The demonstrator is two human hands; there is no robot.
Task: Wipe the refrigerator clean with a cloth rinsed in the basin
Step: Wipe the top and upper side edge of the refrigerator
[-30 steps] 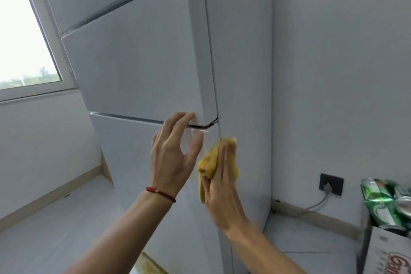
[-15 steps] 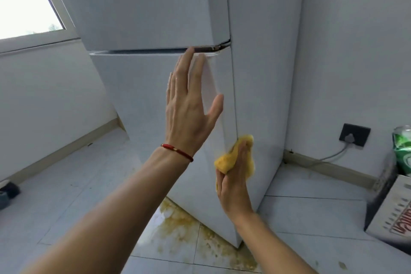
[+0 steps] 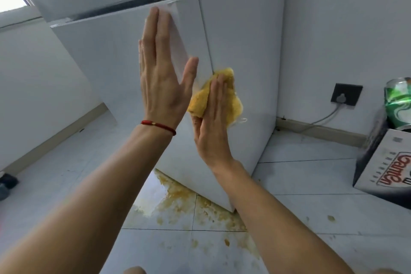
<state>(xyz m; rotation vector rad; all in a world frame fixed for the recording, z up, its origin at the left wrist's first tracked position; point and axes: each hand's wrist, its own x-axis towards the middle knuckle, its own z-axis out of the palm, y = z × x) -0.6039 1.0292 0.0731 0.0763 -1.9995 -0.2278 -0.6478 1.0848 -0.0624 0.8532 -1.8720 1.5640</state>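
The white refrigerator (image 3: 111, 51) stands in front of me, its lower door below a dark seam. My left hand (image 3: 162, 78), a red string on its wrist, lies flat with straight fingers against the lower door near its right edge. My right hand (image 3: 213, 118) presses a crumpled yellow cloth (image 3: 224, 93) with straight fingers against the fridge's front right corner and side panel. The basin is not in view.
A yellowish spill (image 3: 184, 204) spreads on the floor tiles at the fridge's base. A cardboard box (image 3: 382, 169) with green cans (image 3: 398, 102) stands at the right. A wall socket with a cable (image 3: 345, 97) sits low on the right wall. A window is at the upper left.
The view has tilted down along the fridge to its base and the floor spill. My right hand has wiped the cloth down the corner. My left hand has flattened onto the lower door.
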